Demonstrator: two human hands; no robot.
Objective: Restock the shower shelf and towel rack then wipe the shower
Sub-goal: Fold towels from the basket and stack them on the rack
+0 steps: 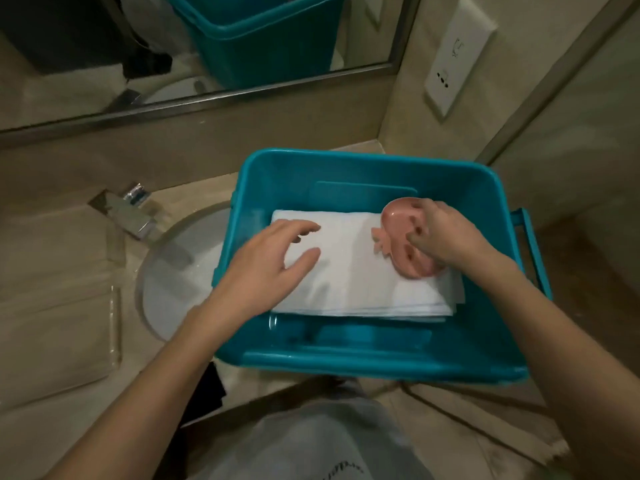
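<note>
The right hand [446,233] hid the right side of the pink soap dish [401,220], which it gripped. Motion blurred the left hand [273,258], so contact with the folded white towels [363,271] beneath was unclear. The teal bin [346,368] covered the right part of the sink basin [180,271]. The mirror [86,46] ran off the frame's top edge.

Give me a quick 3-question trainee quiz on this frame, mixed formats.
1. True or false: the folded white towels lie inside the teal bin.
2. The right hand grips: A) the towels B) the pink dish C) the bin's rim
3. Fill in: the left hand is ____, fingers straight, gripping nothing.
Key: 1 true; 2 B; 3 open.
</note>
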